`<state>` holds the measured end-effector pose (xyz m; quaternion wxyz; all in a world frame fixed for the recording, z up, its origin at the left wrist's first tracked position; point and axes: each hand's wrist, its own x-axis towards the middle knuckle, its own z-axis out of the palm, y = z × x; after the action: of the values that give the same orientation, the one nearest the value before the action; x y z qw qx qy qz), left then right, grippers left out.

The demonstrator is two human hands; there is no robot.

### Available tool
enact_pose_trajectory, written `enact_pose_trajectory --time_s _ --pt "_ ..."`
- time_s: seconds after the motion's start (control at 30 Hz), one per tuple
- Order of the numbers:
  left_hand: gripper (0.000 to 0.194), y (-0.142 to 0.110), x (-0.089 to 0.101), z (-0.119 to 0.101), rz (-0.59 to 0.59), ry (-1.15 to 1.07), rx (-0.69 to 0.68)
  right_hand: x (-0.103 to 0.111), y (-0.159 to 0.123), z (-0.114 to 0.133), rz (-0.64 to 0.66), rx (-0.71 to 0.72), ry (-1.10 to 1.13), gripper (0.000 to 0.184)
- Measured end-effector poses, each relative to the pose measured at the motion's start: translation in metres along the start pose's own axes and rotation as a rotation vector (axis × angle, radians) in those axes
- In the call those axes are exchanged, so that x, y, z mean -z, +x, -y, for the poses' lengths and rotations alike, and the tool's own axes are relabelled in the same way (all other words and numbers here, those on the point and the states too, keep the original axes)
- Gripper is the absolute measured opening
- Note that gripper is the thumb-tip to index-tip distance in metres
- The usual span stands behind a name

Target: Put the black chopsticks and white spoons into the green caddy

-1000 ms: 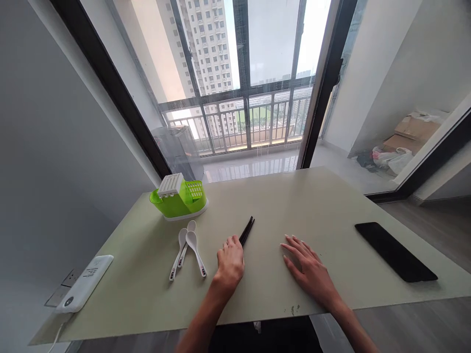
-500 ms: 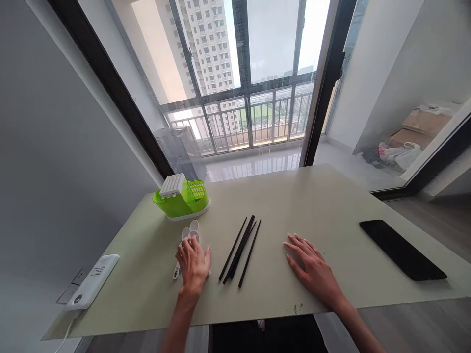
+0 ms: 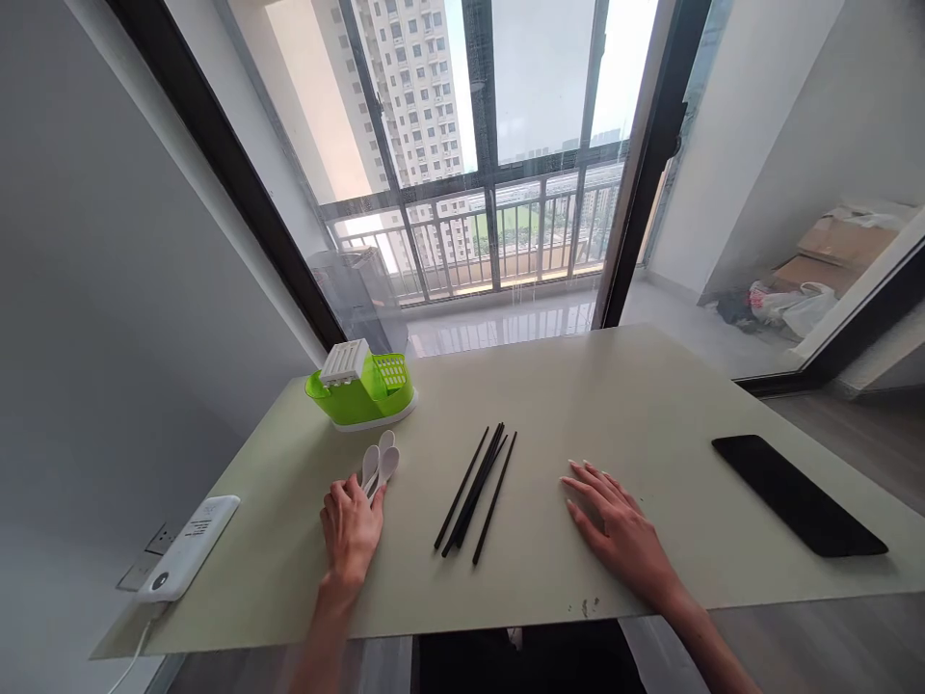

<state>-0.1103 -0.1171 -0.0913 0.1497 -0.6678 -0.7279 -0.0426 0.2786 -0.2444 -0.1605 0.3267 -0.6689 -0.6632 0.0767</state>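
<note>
Three white spoons (image 3: 388,464) lie bunched together on the left half of the table, bowls pointing away from me. My left hand (image 3: 351,525) is closed around their handles, which it hides. To the right of it, several black chopsticks (image 3: 477,490) lie loosely spread, some crossing. My right hand (image 3: 613,520) rests flat on the tabletop, fingers stretched out, touching nothing but the table. Behind the spoons stands a green cutlery holder (image 3: 354,400) with a white slotted top and white base.
The pale green table (image 3: 578,405) fills the foreground. A black flat slab (image 3: 799,496) lies at its right, and a white device (image 3: 189,547) with a cable at its left edge. Beyond the table is a glass sliding door with a dark frame (image 3: 636,183).
My left hand let go of the chopsticks, which now lie spread on the table. It moved left to the spoons and gathered their handles together. My right hand stayed in place.
</note>
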Motion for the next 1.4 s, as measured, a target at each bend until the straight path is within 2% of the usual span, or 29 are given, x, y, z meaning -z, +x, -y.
enact_pose_trajectory --time_s 0.2,0.37,0.47,0.57,0.7,0.83,0.93,1.0,1.17,1.4 --pt "0.031 0.003 -0.004 -0.004 0.027 -0.018 -0.117 0.001 0.0 0.002 0.002 -0.016 0.005 0.04" --pt "0.032 0.007 -0.005 -0.014 0.082 -0.074 -0.116 -0.001 0.0 0.001 -0.014 -0.013 0.011 0.04" --pt "0.034 0.004 0.005 -0.028 0.09 -0.132 -0.102 -0.001 0.0 0.0 -0.018 -0.008 0.021 0.04" --pt "0.035 -0.004 0.023 -0.056 0.092 -0.207 -0.133 -0.002 0.001 -0.001 -0.014 -0.005 0.02 0.04" --pt "0.034 -0.026 0.051 -0.109 0.164 -0.33 -0.294 -0.003 0.001 -0.002 -0.027 -0.023 0.063 0.041" --pt "0.033 -0.049 0.064 -0.164 0.201 -0.408 -0.48 0.0 0.013 -0.003 -0.04 -0.151 0.288 0.049" --pt "0.033 -0.06 0.062 -0.196 0.195 -0.434 -0.58 0.002 0.03 -0.002 -0.035 -0.22 0.542 0.055" --pt "0.032 -0.062 0.057 -0.211 0.195 -0.426 -0.617 0.001 0.042 -0.002 -0.052 -0.241 0.621 0.057" --pt "0.03 -0.065 0.045 -0.226 0.187 -0.354 -0.651 -0.009 0.061 0.0 -0.105 -0.247 0.551 0.056" --pt "0.031 -0.071 0.026 -0.231 0.149 -0.307 -0.642 -0.024 0.062 -0.003 -0.115 -0.174 0.41 0.052"
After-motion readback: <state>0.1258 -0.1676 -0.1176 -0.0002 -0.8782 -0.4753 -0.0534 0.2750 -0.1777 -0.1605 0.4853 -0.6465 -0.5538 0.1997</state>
